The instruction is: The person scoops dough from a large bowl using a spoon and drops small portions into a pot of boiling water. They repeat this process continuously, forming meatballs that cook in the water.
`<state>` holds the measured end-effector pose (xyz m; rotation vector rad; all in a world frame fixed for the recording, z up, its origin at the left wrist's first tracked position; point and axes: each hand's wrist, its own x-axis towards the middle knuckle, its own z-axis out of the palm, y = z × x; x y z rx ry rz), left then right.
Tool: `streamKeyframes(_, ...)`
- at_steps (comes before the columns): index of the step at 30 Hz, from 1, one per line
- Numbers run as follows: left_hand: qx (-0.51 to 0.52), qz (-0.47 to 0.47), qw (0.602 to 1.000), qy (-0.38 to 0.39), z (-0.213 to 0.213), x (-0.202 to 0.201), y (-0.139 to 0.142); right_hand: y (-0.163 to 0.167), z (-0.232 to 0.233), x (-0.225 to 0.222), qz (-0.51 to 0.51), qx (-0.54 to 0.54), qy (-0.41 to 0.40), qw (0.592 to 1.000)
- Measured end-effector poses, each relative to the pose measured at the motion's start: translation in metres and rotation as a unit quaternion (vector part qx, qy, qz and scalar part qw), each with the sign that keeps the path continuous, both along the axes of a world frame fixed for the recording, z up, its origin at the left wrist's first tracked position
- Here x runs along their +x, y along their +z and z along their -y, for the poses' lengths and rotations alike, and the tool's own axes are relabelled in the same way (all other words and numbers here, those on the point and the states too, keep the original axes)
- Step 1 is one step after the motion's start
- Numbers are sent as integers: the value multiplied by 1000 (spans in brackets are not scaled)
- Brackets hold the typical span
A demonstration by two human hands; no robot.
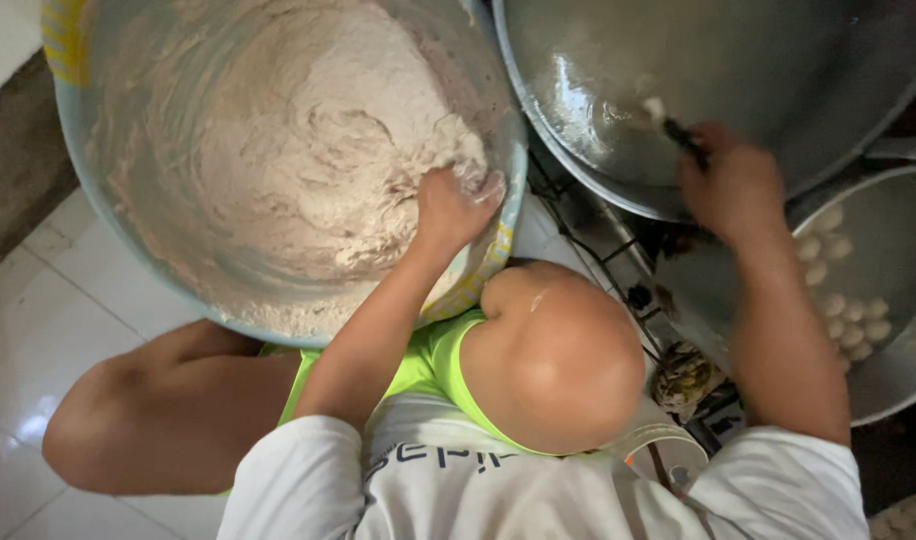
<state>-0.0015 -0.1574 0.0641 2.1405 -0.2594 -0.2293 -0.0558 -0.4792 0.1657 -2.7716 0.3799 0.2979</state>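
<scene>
White shirt fills lower frame. Upper left: my left hand (456,208), fingers curled together, digs into dough (318,160) in the big bowl (278,325); it looks soft, sticky, best scooped from beneath. Upper right: my right hand (730,185) is clamped on a dark utensil (683,135) over the metal wok (778,70).

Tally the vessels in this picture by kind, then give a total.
Dough basin: 1
Wok: 1
Pan of white balls: 1
Total: 3
</scene>
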Motion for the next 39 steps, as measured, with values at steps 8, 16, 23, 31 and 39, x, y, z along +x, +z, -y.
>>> streamKeyframes(8,-78,71,994,18,8,-5,14,10,-42,-13,-54,396,-161,902)
streamKeyframes(16,-39,73,997,1,16,-7,16,15,-104,-21,-51,327,32,943)
streamKeyframes(23,97,-46,994,4,14,-1,10,21,-107,-13,-183,469,-39,863)
streamKeyframes(31,206,-51,977,-28,-8,-4,-22,18,-77,-10,-153,466,-77,868)
streamKeyframes(39,-19,-73,997,27,-13,-4,3,-15,-22,15,-55,282,-140,948)
